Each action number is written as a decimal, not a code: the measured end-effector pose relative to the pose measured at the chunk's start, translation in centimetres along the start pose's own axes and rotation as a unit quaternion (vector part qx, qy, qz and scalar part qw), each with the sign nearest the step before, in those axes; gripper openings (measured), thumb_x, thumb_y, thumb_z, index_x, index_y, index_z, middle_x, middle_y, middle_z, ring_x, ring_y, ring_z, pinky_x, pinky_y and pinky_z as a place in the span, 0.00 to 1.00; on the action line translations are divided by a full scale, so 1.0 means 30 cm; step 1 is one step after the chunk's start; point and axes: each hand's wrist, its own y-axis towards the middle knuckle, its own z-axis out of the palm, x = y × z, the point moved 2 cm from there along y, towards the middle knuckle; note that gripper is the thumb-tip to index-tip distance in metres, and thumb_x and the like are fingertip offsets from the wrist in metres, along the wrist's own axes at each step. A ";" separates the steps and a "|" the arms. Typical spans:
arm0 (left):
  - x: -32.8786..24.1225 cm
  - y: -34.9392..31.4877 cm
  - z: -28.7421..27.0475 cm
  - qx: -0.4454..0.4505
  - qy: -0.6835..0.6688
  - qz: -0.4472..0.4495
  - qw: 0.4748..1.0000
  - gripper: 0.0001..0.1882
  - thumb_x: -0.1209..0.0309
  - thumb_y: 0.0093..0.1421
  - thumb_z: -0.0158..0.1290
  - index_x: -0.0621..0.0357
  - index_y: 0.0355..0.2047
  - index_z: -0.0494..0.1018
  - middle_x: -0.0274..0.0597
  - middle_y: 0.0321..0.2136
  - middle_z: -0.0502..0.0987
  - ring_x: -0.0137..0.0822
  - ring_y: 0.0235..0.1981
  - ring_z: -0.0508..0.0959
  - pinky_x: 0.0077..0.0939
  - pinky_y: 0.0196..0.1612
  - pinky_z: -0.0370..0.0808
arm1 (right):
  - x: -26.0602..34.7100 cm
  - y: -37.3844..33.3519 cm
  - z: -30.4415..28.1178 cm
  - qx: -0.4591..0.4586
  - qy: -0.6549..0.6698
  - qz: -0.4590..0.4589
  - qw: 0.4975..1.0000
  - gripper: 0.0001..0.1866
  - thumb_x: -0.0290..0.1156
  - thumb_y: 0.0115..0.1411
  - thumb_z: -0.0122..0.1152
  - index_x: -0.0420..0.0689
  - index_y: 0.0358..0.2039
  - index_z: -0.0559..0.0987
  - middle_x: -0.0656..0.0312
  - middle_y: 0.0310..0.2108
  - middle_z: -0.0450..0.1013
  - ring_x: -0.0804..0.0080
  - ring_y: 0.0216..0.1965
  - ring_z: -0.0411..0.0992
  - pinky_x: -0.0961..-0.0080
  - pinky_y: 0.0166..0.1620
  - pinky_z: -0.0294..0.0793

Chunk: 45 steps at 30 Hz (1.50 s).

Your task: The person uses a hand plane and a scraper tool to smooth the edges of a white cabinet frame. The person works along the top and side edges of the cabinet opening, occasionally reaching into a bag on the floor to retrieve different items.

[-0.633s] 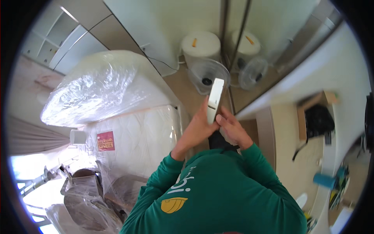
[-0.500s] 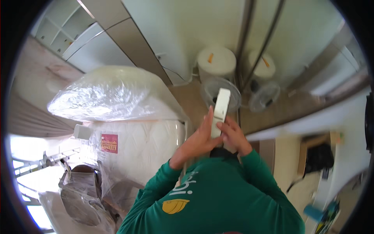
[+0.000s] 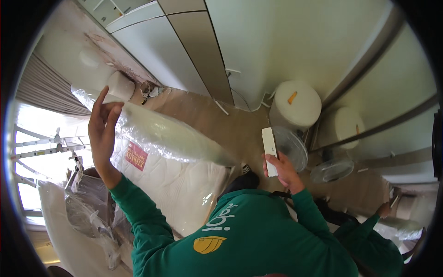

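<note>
My right hand (image 3: 285, 171) grips an oblong white block (image 3: 269, 138) with a dark long side, held upright in front of my body. The thumb lies across its lower part. My left hand (image 3: 104, 131) is raised at the left with nothing in it, the index finger stretched out, the thumb apart and the other fingers bent. Behind that hand lies a bundle wrapped in clear plastic (image 3: 166, 134), on a white quilted mattress (image 3: 184, 184) with a red label (image 3: 136, 156). Whether the hand touches the wrap is unclear; it looks apart from it.
A white drum (image 3: 295, 104) with an orange strip on its lid stands by the wall, a round clear plastic lid (image 3: 290, 148) near it. A mirrored panel (image 3: 341, 152) reflects them. Plastic-wrapped furniture (image 3: 90, 207) and a ladder (image 3: 50, 147) stand left. Debris (image 3: 150, 91) lies on the floor.
My left hand has let go of the white block and risen to the left, index finger out. The right hand keeps the block. The view has swung left, showing more floor and wall.
</note>
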 end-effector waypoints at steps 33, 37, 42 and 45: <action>0.021 0.166 0.167 -0.126 0.149 -0.235 0.952 0.33 0.52 0.51 0.82 0.57 0.53 0.90 0.24 0.13 0.67 0.22 0.17 0.66 0.28 0.35 0.67 | 0.835 1.501 0.881 0.493 -0.304 0.082 0.811 0.24 0.54 0.83 0.53 0.42 0.55 0.75 0.64 0.36 0.76 0.78 0.31 0.77 0.75 0.37 0.78; -0.065 0.318 0.122 0.037 0.155 -0.422 0.893 0.36 0.49 0.55 0.80 0.57 0.57 0.87 0.27 0.14 0.74 0.31 0.16 0.72 0.32 0.36 0.73 | 1.004 1.630 0.820 0.470 -0.310 0.079 0.822 0.25 0.54 0.82 0.56 0.41 0.56 0.75 0.66 0.36 0.74 0.81 0.31 0.73 0.78 0.36 0.74; 0.011 0.738 -0.090 0.275 0.243 -0.489 0.791 0.37 0.51 0.64 0.74 0.50 0.70 0.79 0.38 0.32 0.90 0.36 0.30 0.89 0.36 0.42 0.86 | 1.160 1.817 0.824 0.429 -0.342 -0.034 0.835 0.26 0.51 0.81 0.59 0.38 0.59 0.74 0.68 0.35 0.71 0.81 0.31 0.68 0.78 0.35 0.72; 0.146 1.111 -0.251 0.234 0.416 -0.492 0.728 0.40 0.38 0.64 0.69 0.46 0.69 0.80 0.42 0.28 0.88 0.38 0.31 0.89 0.36 0.41 0.84 | 1.278 1.858 0.961 0.396 -0.323 -0.173 0.842 0.27 0.50 0.79 0.63 0.37 0.59 0.74 0.67 0.33 0.71 0.80 0.31 0.66 0.77 0.35 0.71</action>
